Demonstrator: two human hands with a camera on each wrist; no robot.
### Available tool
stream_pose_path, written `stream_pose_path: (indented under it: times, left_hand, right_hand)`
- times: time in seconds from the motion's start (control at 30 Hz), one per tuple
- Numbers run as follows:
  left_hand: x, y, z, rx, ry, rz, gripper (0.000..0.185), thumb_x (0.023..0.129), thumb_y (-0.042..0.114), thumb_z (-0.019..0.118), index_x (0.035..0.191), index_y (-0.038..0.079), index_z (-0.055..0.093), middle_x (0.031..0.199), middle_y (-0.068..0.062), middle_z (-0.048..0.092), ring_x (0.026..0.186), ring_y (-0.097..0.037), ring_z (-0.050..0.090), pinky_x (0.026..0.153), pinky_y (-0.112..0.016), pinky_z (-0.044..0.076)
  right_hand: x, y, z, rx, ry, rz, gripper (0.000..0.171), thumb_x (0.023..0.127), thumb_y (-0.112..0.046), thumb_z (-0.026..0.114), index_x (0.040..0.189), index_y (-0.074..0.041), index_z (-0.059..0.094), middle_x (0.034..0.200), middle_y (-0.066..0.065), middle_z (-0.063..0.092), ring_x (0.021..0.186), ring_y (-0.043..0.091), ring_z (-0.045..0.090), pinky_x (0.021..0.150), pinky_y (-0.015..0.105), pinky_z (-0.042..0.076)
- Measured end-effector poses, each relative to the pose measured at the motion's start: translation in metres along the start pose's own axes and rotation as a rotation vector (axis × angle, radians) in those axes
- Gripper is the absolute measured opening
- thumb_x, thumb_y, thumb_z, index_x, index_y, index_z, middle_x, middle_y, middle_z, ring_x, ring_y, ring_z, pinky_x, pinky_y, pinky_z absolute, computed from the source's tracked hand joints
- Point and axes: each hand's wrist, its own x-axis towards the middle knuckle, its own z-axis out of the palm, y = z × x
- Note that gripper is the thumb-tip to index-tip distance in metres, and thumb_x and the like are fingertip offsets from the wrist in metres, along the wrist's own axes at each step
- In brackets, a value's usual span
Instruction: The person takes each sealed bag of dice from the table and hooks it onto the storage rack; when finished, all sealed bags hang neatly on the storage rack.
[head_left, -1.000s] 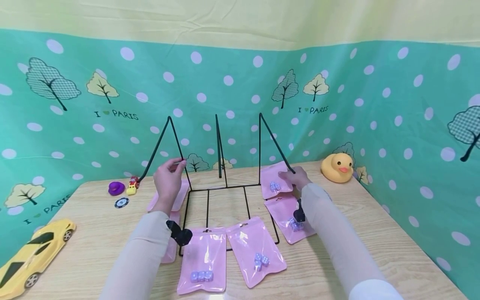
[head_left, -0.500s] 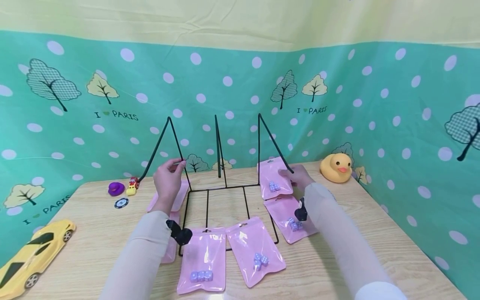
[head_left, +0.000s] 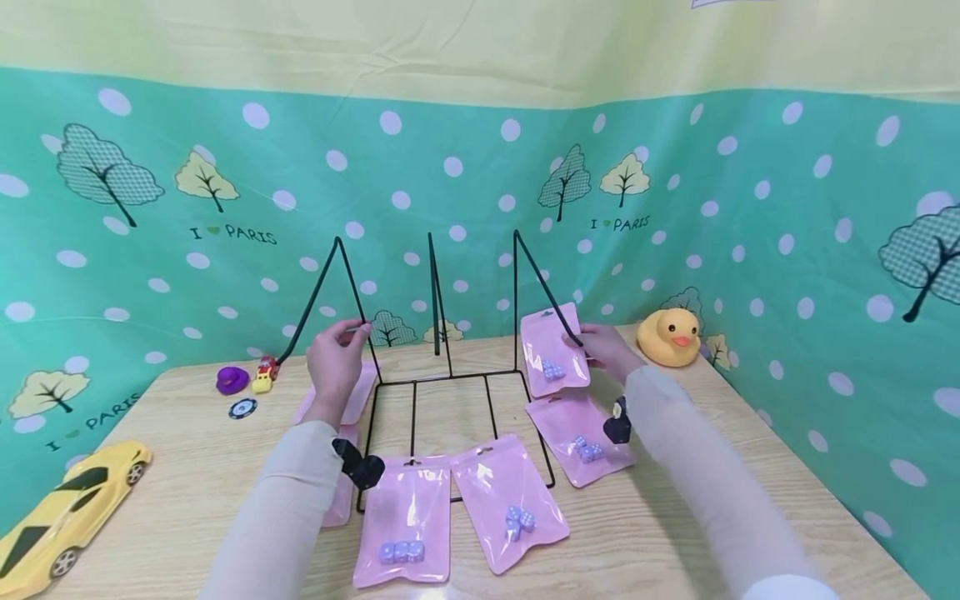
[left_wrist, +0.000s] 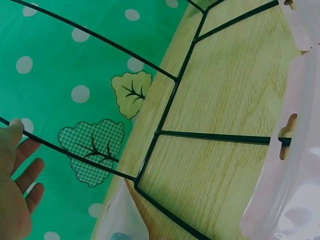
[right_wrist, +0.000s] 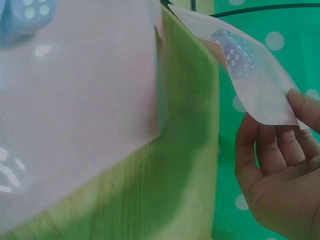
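Note:
A black wire rack (head_left: 450, 377) with three slanted hook arms stands on the table. My left hand (head_left: 335, 362) pinches one of its left-hand rods between thumb and forefinger; in the left wrist view the other fingers of that hand (left_wrist: 15, 185) spread loosely below the rod. At the rack's right side, my right hand (head_left: 613, 352) pinches the edge of a pink zip pouch (head_left: 553, 346) holding small purple dice. The pouch's hang hole is up near the right hook arm (head_left: 546, 287). In the right wrist view, thumb and fingers grip a corner of this pouch (right_wrist: 260, 95).
Two pink pouches, one left of centre (head_left: 408, 508) and one beside it (head_left: 510, 487), lie across the rack's front. Another pouch (head_left: 573, 429) lies at right, more at left. A yellow duck (head_left: 669, 337), yellow car (head_left: 71, 512), purple hat (head_left: 232, 380) and chip (head_left: 243, 407) surround it.
My right hand has raised the pouch and brought it more upright, its top edge closer to the right hook arm. My left hand stays on the rod.

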Motion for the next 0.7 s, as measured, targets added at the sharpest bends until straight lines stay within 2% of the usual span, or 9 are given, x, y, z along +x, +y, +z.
stream_pose_path:
  times: [0.1,0.3,0.53,0.7]
  left_hand:
    - [0.0,0.0,0.0,0.005,0.001,-0.003,0.035,0.105,0.03,0.059,0.129,0.007,0.069,0.121,-0.019,0.071,0.112,-0.035,0.064,0.092,-0.048,0.051]
    - [0.001,-0.001,0.001,0.01,0.003,0.0,0.034,0.105,0.029,0.06,0.13,0.006,0.068,0.121,-0.02,0.07,0.113,-0.037,0.064,0.094,-0.05,0.05]
    - [0.001,-0.002,0.001,0.02,0.013,0.006,0.034,0.105,0.029,0.059,0.129,0.006,0.069,0.12,-0.02,0.071,0.112,-0.036,0.064,0.093,-0.049,0.05]
    - [0.001,-0.002,0.002,0.025,0.013,0.011,0.034,0.105,0.029,0.059,0.128,0.006,0.069,0.12,-0.02,0.071,0.112,-0.036,0.064,0.092,-0.049,0.05]
  right_hand:
    - [-0.005,-0.004,-0.004,0.004,-0.005,-0.009,0.05,0.105,-0.02,0.056,0.146,0.007,0.046,0.128,0.026,0.062,0.102,0.023,0.064,0.095,0.04,0.052]
    - [-0.018,-0.01,-0.013,-0.044,-0.054,-0.063,0.048,0.108,-0.018,0.049,0.149,0.007,0.042,0.137,0.028,0.057,0.115,0.031,0.061,0.105,0.047,0.046]
    - [-0.032,-0.015,-0.02,-0.071,-0.083,-0.117,0.048,0.107,-0.014,0.05,0.15,0.007,0.041,0.137,0.029,0.057,0.109,0.027,0.065,0.104,0.047,0.048]
    - [-0.048,-0.016,-0.023,-0.089,-0.113,-0.154,0.046,0.106,-0.013,0.052,0.147,0.005,0.046,0.133,0.025,0.062,0.107,0.025,0.067,0.101,0.045,0.05]
